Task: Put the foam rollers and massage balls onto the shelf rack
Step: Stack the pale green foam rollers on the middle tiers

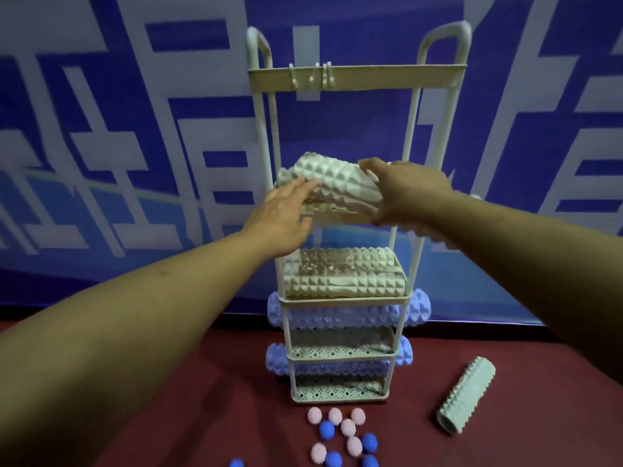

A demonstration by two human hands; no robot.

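A tall white shelf rack (414, 136) stands against the blue wall. My right hand (404, 193) grips the right end of a pale green foam roller (337, 182) over the upper shelf, and my left hand (286, 214) rests flat on its left end. Another pale roller lies just behind it. Two pale green rollers (344, 276) lie on the shelf below. Purple rollers (340, 316) (337, 367) fill the two lower shelves. One pale green roller (467, 399) lies on the red floor at the right. Several pink and blue massage balls (347, 436) sit on the floor before the rack.
The blue and white banner wall (135, 129) rises directly behind the rack. Red floor (202, 399) spreads left of the balls. Hooks (315, 77) hang from the rack's top bar.
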